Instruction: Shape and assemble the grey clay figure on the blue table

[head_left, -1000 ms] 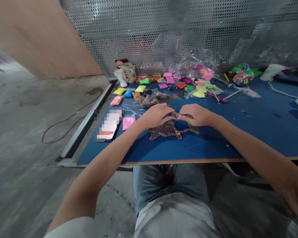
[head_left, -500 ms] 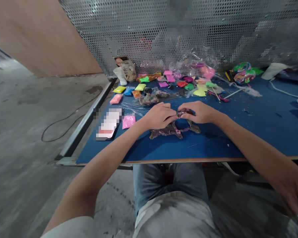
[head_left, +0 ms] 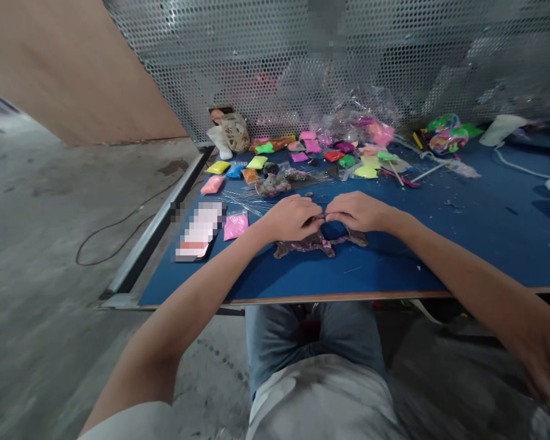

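A flat, dark brown modelling clay piece (head_left: 305, 245) with pink flecks and an open gap in its middle lies on the blue table. Over its upper left part, my left hand (head_left: 296, 217) is closed, with thumb and fingertips pinching the clay. Opposite it, my right hand (head_left: 360, 211) pinches the clay's upper right edge, and its fingertips almost meet those of the left. The fingers hide most of the upper part. Behind my left hand sits a mottled grey clay lump (head_left: 272, 185). To the left lies a packet of pink clay (head_left: 235, 226).
Thin wires (head_left: 241, 203) lie left of my hands, near a phone (head_left: 197, 232) with a blurred screen. Several coloured clay packets (head_left: 257, 162) and crumpled clear plastic (head_left: 343, 119) line the back, before a perforated metal panel (head_left: 266, 61). A white cable (head_left: 522, 165) runs at the right.
My fingertips have come closer together over the clay's upper part, covering more of it. A small grey bit now shows just behind my left hand.
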`<state>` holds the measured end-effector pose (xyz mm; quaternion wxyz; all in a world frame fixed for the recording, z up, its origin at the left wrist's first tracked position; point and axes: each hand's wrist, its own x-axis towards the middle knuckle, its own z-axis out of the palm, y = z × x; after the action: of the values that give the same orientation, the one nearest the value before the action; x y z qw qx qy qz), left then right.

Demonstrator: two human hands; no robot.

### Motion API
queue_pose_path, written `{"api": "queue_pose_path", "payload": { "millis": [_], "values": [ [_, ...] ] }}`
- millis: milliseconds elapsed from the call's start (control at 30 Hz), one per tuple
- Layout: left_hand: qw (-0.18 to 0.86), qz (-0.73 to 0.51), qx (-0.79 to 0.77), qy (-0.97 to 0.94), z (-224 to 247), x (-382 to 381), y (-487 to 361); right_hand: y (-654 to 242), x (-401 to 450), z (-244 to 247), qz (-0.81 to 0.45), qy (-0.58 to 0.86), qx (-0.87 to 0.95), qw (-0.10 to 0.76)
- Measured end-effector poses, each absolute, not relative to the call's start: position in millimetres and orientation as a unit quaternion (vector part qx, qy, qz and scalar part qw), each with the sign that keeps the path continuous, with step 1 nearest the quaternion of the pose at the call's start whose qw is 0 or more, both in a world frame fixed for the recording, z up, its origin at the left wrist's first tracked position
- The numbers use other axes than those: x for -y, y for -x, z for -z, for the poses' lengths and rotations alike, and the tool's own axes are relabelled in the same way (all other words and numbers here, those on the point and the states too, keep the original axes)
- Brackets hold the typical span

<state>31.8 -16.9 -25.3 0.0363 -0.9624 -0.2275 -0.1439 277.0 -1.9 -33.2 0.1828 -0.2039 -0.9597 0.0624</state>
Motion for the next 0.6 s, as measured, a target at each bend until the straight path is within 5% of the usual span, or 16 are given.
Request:
{"api": "queue_pose_path", "payload": {
  "millis": [200, 433, 600],
  "values": [
    [0.003, 0.195, 0.253, 0.948, 20, 14, -26, -287, -6, 34, -0.093, 0.239, 0.942, 0.218],
    [-0.167, 0.240, 0.287, 0.912, 24, 14, -33, -283, 5, 28, -0.047, 0.239, 0.938, 0.245],
    [-0.171, 0.290, 0.295, 0.894, 18, 16, -30, -275, 15, 30, -0.027, 0.299, 0.891, 0.340]
  ]
}}
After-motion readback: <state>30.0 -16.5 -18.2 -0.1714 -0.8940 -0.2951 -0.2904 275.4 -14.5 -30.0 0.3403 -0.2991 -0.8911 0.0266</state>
